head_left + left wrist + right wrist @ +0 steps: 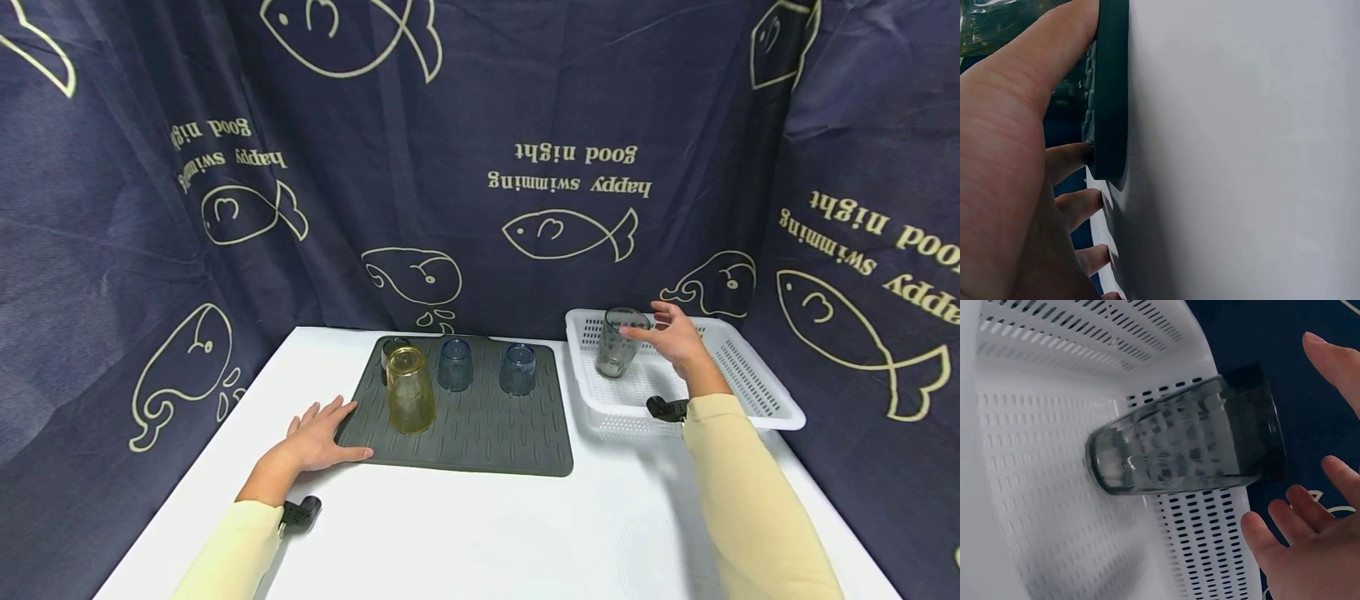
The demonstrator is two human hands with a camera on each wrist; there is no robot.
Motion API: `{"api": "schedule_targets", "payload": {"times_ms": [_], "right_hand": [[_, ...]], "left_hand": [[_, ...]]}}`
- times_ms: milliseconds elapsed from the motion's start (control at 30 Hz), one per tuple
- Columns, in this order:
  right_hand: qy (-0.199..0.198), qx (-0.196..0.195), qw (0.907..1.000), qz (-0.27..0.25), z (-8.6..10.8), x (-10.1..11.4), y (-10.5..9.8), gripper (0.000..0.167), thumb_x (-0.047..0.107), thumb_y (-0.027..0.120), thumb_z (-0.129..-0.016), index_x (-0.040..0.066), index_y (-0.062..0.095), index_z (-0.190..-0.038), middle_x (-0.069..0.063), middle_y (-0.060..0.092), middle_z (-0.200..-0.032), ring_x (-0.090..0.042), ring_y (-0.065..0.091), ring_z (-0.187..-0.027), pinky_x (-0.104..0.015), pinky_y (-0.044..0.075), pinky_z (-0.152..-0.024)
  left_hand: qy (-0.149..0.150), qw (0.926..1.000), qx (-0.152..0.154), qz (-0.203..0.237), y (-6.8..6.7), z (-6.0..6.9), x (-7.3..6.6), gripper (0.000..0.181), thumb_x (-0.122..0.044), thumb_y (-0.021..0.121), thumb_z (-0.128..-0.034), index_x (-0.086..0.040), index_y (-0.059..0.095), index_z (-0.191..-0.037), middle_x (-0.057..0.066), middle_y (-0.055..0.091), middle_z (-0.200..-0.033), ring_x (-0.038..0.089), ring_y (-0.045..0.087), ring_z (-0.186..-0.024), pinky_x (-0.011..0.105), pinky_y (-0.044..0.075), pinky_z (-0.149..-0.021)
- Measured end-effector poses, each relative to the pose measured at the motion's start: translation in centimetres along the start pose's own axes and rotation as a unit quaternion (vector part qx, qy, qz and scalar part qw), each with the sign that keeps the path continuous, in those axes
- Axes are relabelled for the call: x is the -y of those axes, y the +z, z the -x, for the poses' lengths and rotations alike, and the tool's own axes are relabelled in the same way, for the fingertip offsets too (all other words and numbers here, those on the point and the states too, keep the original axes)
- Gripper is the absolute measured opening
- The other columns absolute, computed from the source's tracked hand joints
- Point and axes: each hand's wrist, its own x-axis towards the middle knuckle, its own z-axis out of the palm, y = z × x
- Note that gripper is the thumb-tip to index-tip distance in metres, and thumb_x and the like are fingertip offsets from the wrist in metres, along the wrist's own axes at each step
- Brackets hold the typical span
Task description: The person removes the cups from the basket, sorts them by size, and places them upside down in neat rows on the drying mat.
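A tall smoky-grey drinking glass [619,346] stands in the left part of a white perforated basket [757,383], leaning slightly. My right hand [670,335] is beside its rim with fingers spread. In the right wrist view a gap shows between those fingers and the glass [1179,440]. My left hand [318,437] rests at the left front corner of a dark grey drying mat [487,442], thumb and index finger on its edge. On the mat stand a tall amber glass [411,396], two short blue glasses [454,367] [517,371] and a dark glass [388,350], partly hidden behind the amber one.
A white table [480,533] carries the mat and the basket. Dark blue curtains [480,150] with fish drawings hang behind and at both sides, close to the basket's back rim.
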Motion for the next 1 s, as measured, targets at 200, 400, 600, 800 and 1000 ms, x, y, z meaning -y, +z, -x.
{"api": "schedule_targets", "payload": {"times_ms": [200, 400, 600, 800, 1000], "right_hand": [[0.015, 0.014, 0.9997, 0.009, -0.5, -0.4, 0.0, 0.117, 0.038, 0.086, -0.084, 0.007, 0.009, -0.165, -0.030, 0.019, -0.166, -0.050, 0.025, -0.151, -0.064, 0.031, -0.121], [0.029, 0.039, 0.9988, 0.002, -1.1, -0.9, 0.2, 0.119, 0.035, 0.086, -0.084, 0.007, 0.003, -0.165, -0.030, 0.018, -0.166, -0.050, 0.024, -0.152, -0.062, 0.031, -0.122], [0.032, 0.055, 0.9979, -0.002, -1.4, -1.2, 0.4, 0.117, 0.033, 0.084, -0.087, 0.006, 0.001, -0.165, -0.032, 0.020, -0.165, -0.050, 0.025, -0.151, -0.061, 0.030, -0.122], [0.041, 0.066, 0.9970, 0.002, -1.6, -1.4, 0.3, 0.119, 0.035, 0.084, -0.087, 0.006, -0.002, -0.165, -0.032, 0.020, -0.165, -0.051, 0.025, -0.151, -0.063, 0.029, -0.122], [0.042, 0.073, 0.9965, 0.002, -2.2, -1.9, 0.4, 0.116, 0.032, 0.083, -0.088, 0.004, -0.001, -0.164, -0.033, 0.023, -0.163, -0.050, 0.029, -0.149, -0.061, 0.033, -0.121]], "left_hand": [[0.008, 0.9999, -0.008, 0.010, 0.2, 0.0, 0.5, 0.109, -0.071, 0.075, -0.0780, -0.007, 0.037, -0.158, 0.029, 0.026, -0.165, 0.063, 0.015, -0.149, 0.082, 0.011, -0.114], [0.021, 0.9991, -0.029, 0.020, 0.5, 0.2, 0.9, 0.104, -0.065, 0.078, -0.0791, -0.005, 0.041, -0.155, 0.031, 0.031, -0.162, 0.061, 0.020, -0.148, 0.080, 0.016, -0.114], [0.043, 0.9970, -0.055, 0.035, 0.5, 0.8, 0.4, 0.099, -0.060, 0.078, -0.0816, -0.003, 0.043, -0.154, 0.033, 0.036, -0.158, 0.060, 0.028, -0.146, 0.078, 0.026, -0.112], [0.072, 0.9925, -0.082, 0.054, 0.6, 1.7, -0.7, 0.088, -0.051, 0.076, -0.0881, -0.001, 0.044, -0.153, 0.033, 0.039, -0.156, 0.059, 0.033, -0.144, 0.077, 0.031, -0.111], [0.100, 0.9864, -0.098, 0.085, 0.8, 3.1, -2.6, 0.079, -0.045, 0.075, -0.0915, -0.002, 0.046, -0.151, 0.028, 0.043, -0.155, 0.055, 0.034, -0.144, 0.072, 0.032, -0.113]]}}
